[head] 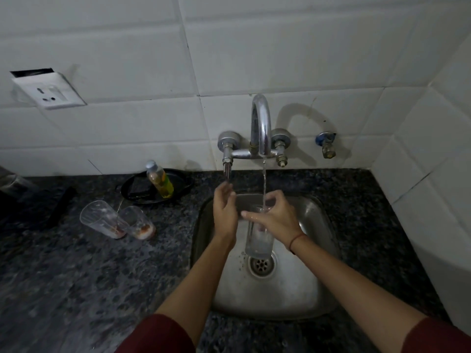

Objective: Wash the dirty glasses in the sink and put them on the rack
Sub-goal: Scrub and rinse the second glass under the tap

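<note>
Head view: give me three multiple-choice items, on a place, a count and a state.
1. Where is the clear tall glass that the right hand grips? A on a shelf; B over the steel sink; C on a rack.
2. How many dirty glasses with reddish dregs stand on the dark speckled counter? A one; B two; C four.
3. The curved chrome tap is: A running; B shut off; C covered by a cloth.
Answers: B, the sink lies under it; B, a pair stands left of the sink; A, a water stream falls into the held glass.
</note>
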